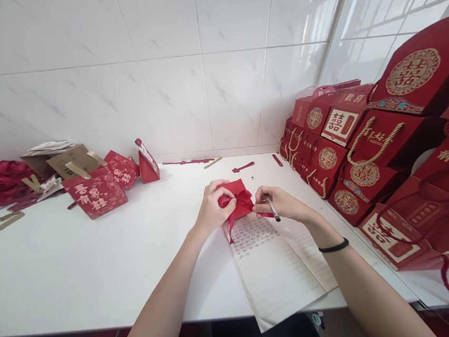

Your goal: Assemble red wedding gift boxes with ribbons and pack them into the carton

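Note:
In the middle of the head view, a red ribbon is tied in a bow around a flat red packet. My left hand pinches the left side of the bow, and a ribbon tail hangs below its fingers. From the right, the fingertips of my right hand pinch the bow's other side. A pen is also held in that hand, its end pointing down toward me. Beneath the packet lies an open notebook with rows of handwriting on its left page.
Red gift boxes with rope handles are stacked on the right. At the left are a heap of red ribbon, a cardboard box and red printed packets. Ribbon scraps lie near the tiled wall.

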Demonstrator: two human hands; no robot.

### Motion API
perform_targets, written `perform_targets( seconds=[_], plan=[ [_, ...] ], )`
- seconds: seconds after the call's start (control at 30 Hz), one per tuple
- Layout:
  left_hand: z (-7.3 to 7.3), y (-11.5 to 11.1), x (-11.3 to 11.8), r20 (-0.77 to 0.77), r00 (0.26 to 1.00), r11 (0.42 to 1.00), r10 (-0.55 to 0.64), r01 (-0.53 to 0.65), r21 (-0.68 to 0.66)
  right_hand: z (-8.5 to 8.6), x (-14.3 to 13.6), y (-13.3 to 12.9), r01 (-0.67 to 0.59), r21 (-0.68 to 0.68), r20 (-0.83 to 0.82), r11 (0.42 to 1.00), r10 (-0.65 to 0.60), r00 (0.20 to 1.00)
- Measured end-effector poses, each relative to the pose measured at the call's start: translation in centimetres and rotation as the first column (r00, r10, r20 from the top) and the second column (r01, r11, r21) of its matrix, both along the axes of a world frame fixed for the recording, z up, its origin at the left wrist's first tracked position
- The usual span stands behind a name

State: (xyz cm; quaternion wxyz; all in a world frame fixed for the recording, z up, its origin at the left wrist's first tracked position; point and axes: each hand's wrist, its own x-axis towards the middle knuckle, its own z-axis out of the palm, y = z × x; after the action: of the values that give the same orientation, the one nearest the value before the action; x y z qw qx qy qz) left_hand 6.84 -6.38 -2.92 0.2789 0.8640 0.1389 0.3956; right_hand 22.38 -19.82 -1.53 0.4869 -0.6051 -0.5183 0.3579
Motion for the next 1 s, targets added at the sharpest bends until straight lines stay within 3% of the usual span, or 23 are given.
perform_targets(
  seconds=[0.27, 0.4, 0.5, 0.6, 0.77, 0.87, 1.0],
  plan=[
    [0.1, -0.2, 0.0, -0.023, 1.0, 1.0, -0.017, 0.017, -0.007, 0.5, -0.2, -0.4, -0.066, -0.067, 0.057, 0.996, 0.07, 0.996],
    [0.1, -0.3, 0.1, -0.022, 1.0, 1.0, -0.013, 0.013, -0.006, 0.6, 0.5, -0.5, -0.036, -0.039, 0.17, 0.999, 0.042, 0.985],
    [0.0, 0.0, -0.1, -0.026, 0.999, 1.0, -0.023, 0.022, -0.016, 0.6, 0.9, -0.5, 0.129, 0.113, 0.228, 0.985, -0.152, 0.962],
    [-0.2, 0.2, -0.3, -0.022, 0.998, 0.998, -0.056, 0.056, 0.006, 0.5, 0.6, -0.1, 0.274, 0.322, 0.161, 0.906, -0.337, 0.928],
    [-0.6, 0.1, -0.4, 0.052, 0.995, 0.992, -0.08, 0.074, 0.1, -0.4, -1.0, 1.1, 0.226, 0.379, 0.108, 0.897, -0.285, 0.952],
    [-0.9, 0.2, -0.3, 0.125, 0.991, 0.99, -0.038, 0.02, 0.139, -1.1, -1.5, 1.7, 0.303, 0.386, 0.096, 0.871, -0.365, 0.926],
    [-1.3, 0.3, 0.0, 0.215, 0.966, 0.98, 0.145, -0.17, 0.103, -1.6, -1.8, 1.9, 0.342, 0.374, 0.088, 0.862, -0.4, 0.912]
  ],
)
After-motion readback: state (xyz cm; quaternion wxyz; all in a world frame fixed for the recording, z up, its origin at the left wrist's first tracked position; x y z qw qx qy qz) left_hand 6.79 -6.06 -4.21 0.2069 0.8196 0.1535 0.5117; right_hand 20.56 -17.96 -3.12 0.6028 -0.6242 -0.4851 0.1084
